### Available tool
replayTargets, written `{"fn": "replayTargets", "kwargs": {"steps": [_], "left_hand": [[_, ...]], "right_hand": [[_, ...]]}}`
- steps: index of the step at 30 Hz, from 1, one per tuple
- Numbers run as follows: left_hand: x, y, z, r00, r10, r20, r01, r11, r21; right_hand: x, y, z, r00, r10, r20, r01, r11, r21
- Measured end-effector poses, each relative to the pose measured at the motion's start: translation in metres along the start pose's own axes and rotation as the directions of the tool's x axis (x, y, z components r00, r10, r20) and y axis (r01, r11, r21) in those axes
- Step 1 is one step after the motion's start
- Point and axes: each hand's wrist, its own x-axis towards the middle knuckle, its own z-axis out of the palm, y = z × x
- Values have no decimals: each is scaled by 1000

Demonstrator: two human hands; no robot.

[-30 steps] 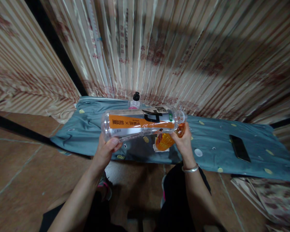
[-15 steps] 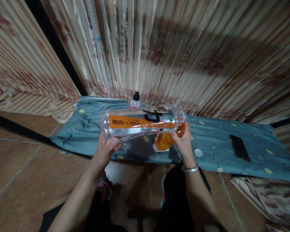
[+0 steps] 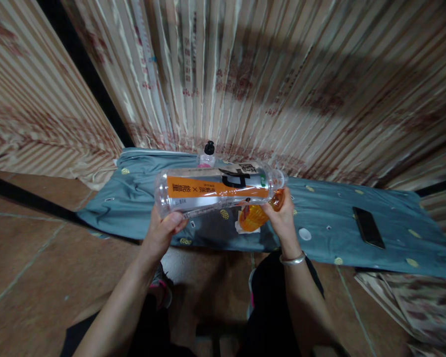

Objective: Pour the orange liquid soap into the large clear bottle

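Note:
A large clear plastic bottle (image 3: 215, 187) with an orange and white label lies sideways in the air above the cloth. Its base end, at the left, is gripped by my left hand (image 3: 163, 230). My right hand (image 3: 280, 213) is closed near its neck end, around the upper part of a smaller bottle of orange liquid (image 3: 253, 218). The two bottles meet near that hand, where the fingers are partly hidden. White paper (image 3: 241, 230) shows under the orange bottle. Behind the large bottle stands a bottle with a black cap (image 3: 209, 148), its lower part hidden.
A blue-green patterned cloth (image 3: 319, 248) covers the narrow surface. On its right side lies a dark phone (image 3: 368, 227), with a round white disc (image 3: 305, 234) nearer my right hand. Pleated curtains (image 3: 282, 89) hang behind, and a dark pole (image 3: 89, 74) slants at the left.

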Motion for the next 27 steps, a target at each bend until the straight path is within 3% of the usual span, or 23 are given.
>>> {"fn": "replayTargets", "kwargs": {"steps": [27], "left_hand": [[-1,3,1,1000,-3,1,3,999,-44]], "right_hand": [[0,-1,0,1000,0,-10,0,1000,-24]]}}
